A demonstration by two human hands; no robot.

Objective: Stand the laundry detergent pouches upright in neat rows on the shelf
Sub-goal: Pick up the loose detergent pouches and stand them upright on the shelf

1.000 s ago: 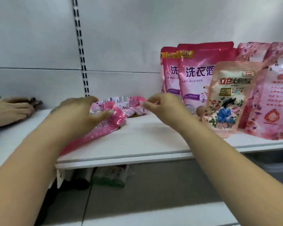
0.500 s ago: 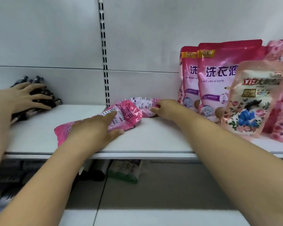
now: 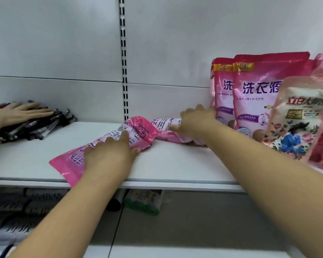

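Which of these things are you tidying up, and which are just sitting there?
For the job:
- pink pouch lying flat, under the left hand
- second flat pouch, under the right hand
- standing pouches
- flowery pouch
- shelf

Just lying about:
- black pens, under someone else's hand
- green pack below

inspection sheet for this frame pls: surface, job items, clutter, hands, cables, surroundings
Surface: white metal shelf, front edge in view.
Job's things: two glossy pink detergent pouches lying flat, the near one and the far one; two pink upright pouches standing at right; a peach floral pouch leaning in front of them.
Clutter: pile of black pens at left, under another person's hand.
Grippers: left hand rests on the near flat pouch; right hand on the far one, grip unclear.
Cables: nothing seen.
Surroundings: white back panel with slotted upright; green-and-white pack on the lower shelf.
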